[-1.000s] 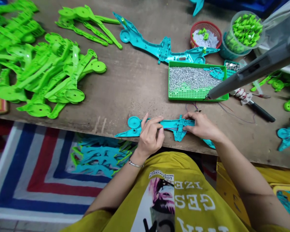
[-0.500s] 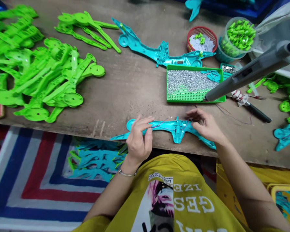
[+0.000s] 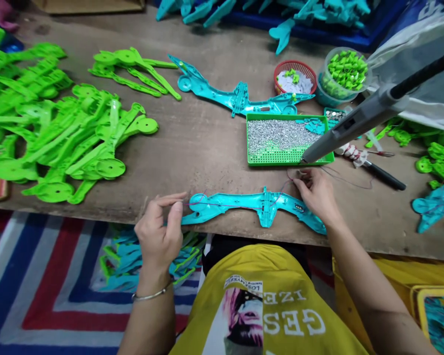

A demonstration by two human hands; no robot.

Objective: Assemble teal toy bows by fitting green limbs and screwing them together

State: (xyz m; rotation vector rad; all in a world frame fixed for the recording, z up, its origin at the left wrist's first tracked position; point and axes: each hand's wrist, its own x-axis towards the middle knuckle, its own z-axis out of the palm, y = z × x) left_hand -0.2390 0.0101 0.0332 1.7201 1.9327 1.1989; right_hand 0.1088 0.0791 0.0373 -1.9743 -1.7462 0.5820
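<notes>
A long teal plastic bow-shaped shell (image 3: 240, 201) lies lengthwise near the table's front edge. Thin reddish-purple wire (image 3: 225, 205) runs along it and through its middle block. At the shell's left end, my left hand (image 3: 159, 229) pinches one end of the wire between thumb and fingertips. Above the shell's right half, my right hand (image 3: 318, 192) is closed, thumb and index finger together on the wire where it rises from the block. A grey electric screwdriver (image 3: 351, 123) hangs above the right hand, its tip over the green screw tray (image 3: 248, 143).
Bright green plastic parts (image 3: 85, 143) are heaped at left. A second teal shell (image 3: 218, 96) lies behind the tray, near a red basket (image 3: 295, 64) and a clear tub of green pieces (image 3: 346, 74). A black-handled tool (image 3: 387, 175) lies at right.
My left hand has moved left along the shell to its end, drawing the wire out straighter. My right hand stays near the shell's right half. The view has shifted slightly.
</notes>
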